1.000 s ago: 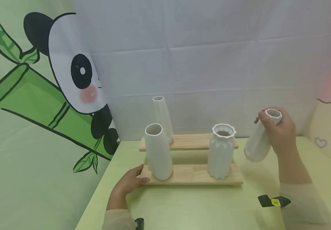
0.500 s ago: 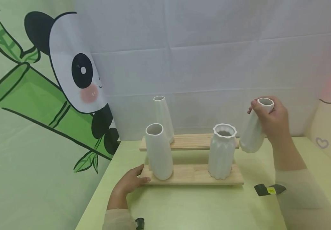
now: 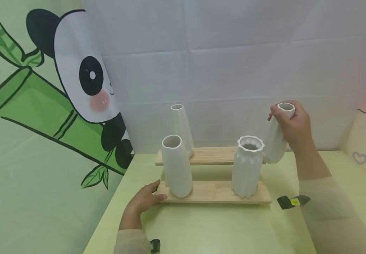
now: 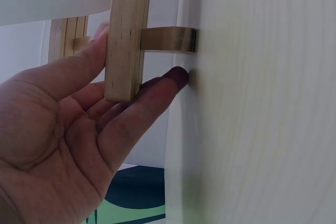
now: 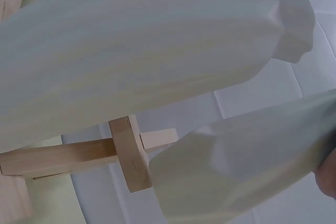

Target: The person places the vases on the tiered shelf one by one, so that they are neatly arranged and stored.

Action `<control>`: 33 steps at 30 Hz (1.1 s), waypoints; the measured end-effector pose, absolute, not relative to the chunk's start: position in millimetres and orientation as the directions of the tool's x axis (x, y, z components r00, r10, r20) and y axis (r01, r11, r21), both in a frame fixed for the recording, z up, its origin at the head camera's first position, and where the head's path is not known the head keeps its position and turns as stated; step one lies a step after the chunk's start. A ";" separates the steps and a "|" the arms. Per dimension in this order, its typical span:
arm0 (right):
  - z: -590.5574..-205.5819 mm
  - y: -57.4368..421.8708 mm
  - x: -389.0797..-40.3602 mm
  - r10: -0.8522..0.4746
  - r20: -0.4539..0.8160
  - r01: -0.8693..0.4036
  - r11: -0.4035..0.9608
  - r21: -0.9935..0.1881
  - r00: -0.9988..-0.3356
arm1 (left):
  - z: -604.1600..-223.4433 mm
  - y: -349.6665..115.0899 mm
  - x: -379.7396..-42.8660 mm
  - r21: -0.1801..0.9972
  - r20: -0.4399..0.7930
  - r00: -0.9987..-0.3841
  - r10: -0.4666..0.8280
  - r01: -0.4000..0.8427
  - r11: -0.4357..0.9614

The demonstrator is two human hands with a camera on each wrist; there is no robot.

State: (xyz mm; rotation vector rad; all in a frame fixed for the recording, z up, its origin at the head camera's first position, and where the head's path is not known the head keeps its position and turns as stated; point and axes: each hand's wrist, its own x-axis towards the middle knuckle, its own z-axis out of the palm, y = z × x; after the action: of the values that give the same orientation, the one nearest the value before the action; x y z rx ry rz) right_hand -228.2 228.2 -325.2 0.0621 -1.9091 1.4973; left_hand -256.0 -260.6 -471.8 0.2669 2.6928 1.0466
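Note:
In the head view my right hand (image 3: 298,125) grips a white faceted vase (image 3: 273,144) around its narrow neck. The vase leans, its base low at the right end of the stand's back board (image 3: 214,156). My left hand (image 3: 144,198) holds the left end of the two-step wooden stand (image 3: 213,192). In the left wrist view the thumb lies on the board's upper face, fingers (image 4: 147,100) underneath. A fluted vase with a scalloped rim (image 3: 246,173) stands front right on the stand. The right wrist view shows the held vase (image 5: 236,166) beyond it.
On the front board's left stands a smooth white vase (image 3: 177,169). Behind it, a tall tapered white vase (image 3: 183,127) rises from the back board. A white cloth backdrop (image 3: 227,70) hangs behind the pale table (image 3: 221,229); a panda-printed cloth (image 3: 43,148) is at left.
My right hand has carried the vase left and away from me, from beside the stand to its back board's right end. My left hand keeps its hold on the stand.

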 end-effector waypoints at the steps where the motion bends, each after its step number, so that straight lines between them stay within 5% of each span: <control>1: -325.4 227.9 -229.7 0.366 0.538 -0.438 0.324 -0.839 -0.759 | -472.1 -260.6 -256.2 0.679 -0.154 -0.955 0.255 0.085 0.729; 12: -332.5 224.2 -245.2 0.424 0.483 -0.464 0.155 -0.872 -0.766 | -471.2 -260.7 -255.3 0.681 -0.152 -0.954 0.257 0.087 0.727; 33: -335.7 202.9 -274.1 0.321 0.490 -0.492 0.081 -0.867 -0.810 | -469.2 -259.0 -255.1 0.686 -0.162 -0.956 0.246 0.070 0.724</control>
State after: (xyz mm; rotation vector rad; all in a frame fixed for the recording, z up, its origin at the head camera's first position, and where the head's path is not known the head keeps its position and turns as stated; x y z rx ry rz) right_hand -274.1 202.9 -335.7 0.1696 -1.7790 1.7902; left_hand -255.1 -259.0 -469.2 0.2503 2.6876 1.0551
